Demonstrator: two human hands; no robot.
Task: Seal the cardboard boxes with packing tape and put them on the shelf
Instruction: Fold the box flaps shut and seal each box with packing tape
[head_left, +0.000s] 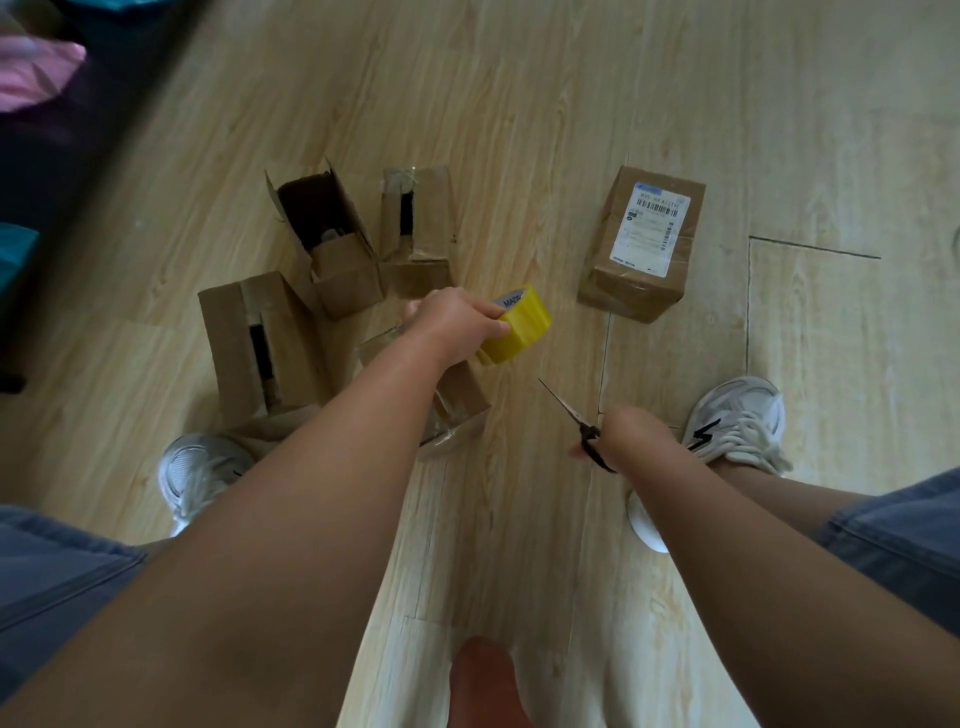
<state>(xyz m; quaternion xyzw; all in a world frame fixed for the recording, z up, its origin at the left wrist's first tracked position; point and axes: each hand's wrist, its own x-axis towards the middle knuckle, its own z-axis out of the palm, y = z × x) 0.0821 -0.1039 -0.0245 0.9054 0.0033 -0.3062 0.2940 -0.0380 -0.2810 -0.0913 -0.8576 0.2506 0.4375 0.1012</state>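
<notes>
Five boxes (260, 343) stand on the floor. The left hand (457, 325) grips the yellow tape roll (519, 327) just above the nearest box (462, 389), which its wrist half hides. The right hand (628, 436) is closed around the scissors (569, 411), blades pointing toward that box.

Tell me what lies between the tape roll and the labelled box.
Only bare floor lies between the tape roll and the labelled box, per the head view.
</notes>
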